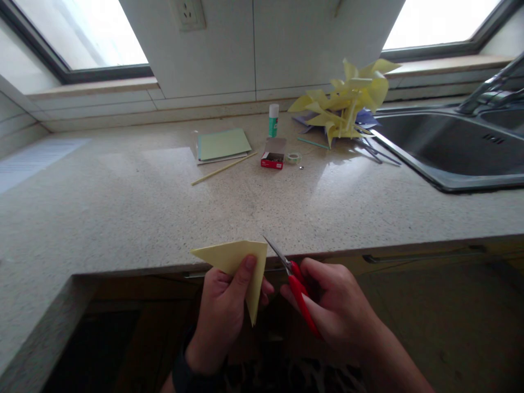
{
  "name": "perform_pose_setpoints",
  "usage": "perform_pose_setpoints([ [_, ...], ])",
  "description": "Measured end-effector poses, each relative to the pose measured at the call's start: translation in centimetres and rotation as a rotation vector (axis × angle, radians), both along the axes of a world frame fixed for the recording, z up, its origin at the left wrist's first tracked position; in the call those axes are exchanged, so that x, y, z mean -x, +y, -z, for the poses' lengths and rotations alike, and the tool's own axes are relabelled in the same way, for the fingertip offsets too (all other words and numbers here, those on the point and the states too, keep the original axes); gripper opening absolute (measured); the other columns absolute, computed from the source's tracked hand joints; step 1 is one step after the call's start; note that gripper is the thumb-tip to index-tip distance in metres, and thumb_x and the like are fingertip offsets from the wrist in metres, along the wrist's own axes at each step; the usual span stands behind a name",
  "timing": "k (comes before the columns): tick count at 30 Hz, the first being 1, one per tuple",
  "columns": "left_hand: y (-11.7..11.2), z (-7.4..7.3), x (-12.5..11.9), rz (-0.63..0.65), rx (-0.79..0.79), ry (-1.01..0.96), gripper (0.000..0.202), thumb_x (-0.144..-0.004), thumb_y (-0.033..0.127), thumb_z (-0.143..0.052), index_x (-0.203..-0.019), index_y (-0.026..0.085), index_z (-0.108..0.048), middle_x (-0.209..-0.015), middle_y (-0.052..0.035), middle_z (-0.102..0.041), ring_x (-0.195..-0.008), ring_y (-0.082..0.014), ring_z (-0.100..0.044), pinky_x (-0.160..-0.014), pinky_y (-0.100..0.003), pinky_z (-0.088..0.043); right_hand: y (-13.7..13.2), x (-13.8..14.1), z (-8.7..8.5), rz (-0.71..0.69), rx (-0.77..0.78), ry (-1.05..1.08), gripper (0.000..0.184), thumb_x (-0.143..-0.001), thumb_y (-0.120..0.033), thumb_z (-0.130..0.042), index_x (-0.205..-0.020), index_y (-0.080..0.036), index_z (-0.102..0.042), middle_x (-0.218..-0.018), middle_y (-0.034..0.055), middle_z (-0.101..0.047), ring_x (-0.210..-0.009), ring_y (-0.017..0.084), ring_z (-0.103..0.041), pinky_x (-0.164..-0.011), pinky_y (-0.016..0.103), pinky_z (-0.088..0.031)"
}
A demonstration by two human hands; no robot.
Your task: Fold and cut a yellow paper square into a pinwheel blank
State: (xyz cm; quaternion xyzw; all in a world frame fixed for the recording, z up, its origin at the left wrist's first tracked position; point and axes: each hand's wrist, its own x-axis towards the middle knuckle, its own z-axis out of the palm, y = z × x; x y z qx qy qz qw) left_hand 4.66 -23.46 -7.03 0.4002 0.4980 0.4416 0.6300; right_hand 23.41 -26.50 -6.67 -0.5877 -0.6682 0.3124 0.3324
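One counter [164,218], printed sheet [36,158] by its left edge, text blurred, right hand [338,297] gripping red-handled scissors [301,297], left hand [223,305] pinching folded yellow paper [235,255] right at the front edge, red box [272,163], glue stick [273,124] towards the back edge, labels too small to read.

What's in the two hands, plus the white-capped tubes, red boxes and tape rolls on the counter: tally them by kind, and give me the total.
Folded yellow paper, in the left hand: 1
Red-handled scissors, in the right hand: 1
White-capped green tube: 1
Red box: 1
Tape roll: 1
Total: 5
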Motion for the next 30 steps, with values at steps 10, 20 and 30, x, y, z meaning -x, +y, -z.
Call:
perform_pose_setpoints([
  [10, 0.2, -0.2, -0.5, -0.048, 0.032, -0.006, 0.05, -0.082, 0.06, -0.073, -0.062, 0.013, -0.07, -0.05, -0.0028, -0.066, -0.043, -0.0106, -0.059, -0.043, -0.018, -0.047, 0.5, -0.3, 1.1, -0.011, 0.014, 0.134, 0.044, -0.086, -0.044, -0.07, -0.061, -0.022, -0.042, -0.053, -0.0068, -0.04, -0.049, 0.009, -0.033, -0.046, 0.027, -0.024],
  [20, 0.2, -0.1, -0.2, -0.02, -0.004, 0.068, 0.052, -0.087, 0.058, -0.068, -0.06, 0.014, -0.071, -0.05, -0.0038, -0.066, -0.043, -0.0103, -0.057, -0.043, -0.018, -0.043, 0.6, 0.1, 1.1, -0.014, -0.049, 0.083, 0.043, -0.086, -0.042, -0.071, -0.06, -0.022, -0.042, -0.052, -0.0069, -0.04, -0.048, 0.008, -0.033, -0.045, 0.026, -0.024],
  [30, 0.1, 0.0, 0.0, -0.01, -0.019, 0.091, 0.055, -0.087, 0.061, -0.067, -0.058, 0.014, -0.069, -0.049, -0.0036, -0.064, -0.042, -0.0098, -0.054, -0.041, -0.018, -0.04, 0.8, 0.2, 1.3, -0.014, -0.085, 0.052, 0.045, -0.086, -0.043, -0.07, -0.06, -0.022, -0.04, -0.052, -0.0071, -0.037, -0.047, 0.009, -0.031, -0.046, 0.027, -0.024],
])
